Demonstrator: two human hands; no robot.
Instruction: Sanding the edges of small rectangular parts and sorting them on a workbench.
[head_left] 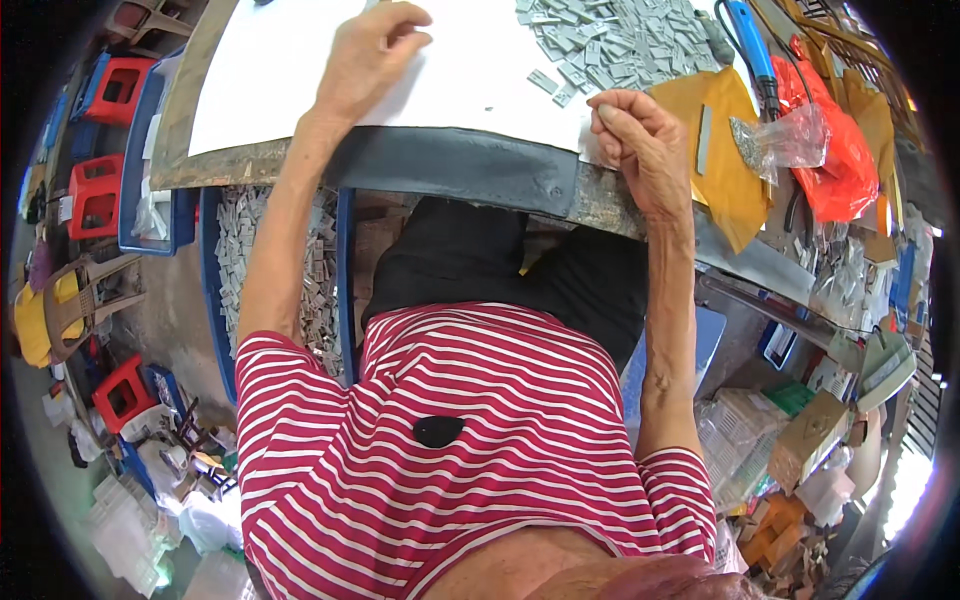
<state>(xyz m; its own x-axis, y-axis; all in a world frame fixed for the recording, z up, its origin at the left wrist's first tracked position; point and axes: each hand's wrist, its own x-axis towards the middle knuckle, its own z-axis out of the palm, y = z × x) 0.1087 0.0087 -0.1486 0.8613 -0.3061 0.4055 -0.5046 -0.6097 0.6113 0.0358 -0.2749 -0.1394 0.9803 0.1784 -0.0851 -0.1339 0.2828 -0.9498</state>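
My curled left hand (368, 62) has thumb and forefinger apart; my right hand (645, 150) is pinched closed, contents unclear. Beyond, small grey rectangular pieces (622, 48) lie heaped on white sheeting (460, 70), probably light, stiff, best gripped edgewise.

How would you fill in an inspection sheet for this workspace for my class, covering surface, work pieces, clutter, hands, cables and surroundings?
Surface: white sheet on a worn bench.
Work pieces: loose grey pieces heaped toward the far right of the sheet.
Clutter: brown paper, red plastic bag and blue-handled tool, all right.
Hands: left hand over the sheet; right hand near the heap, fingers curled; grip unclear on both.
Cables: dark cord beside the tool.
Surroundings: blue crate of similar pieces, lower left; red stools, far left.
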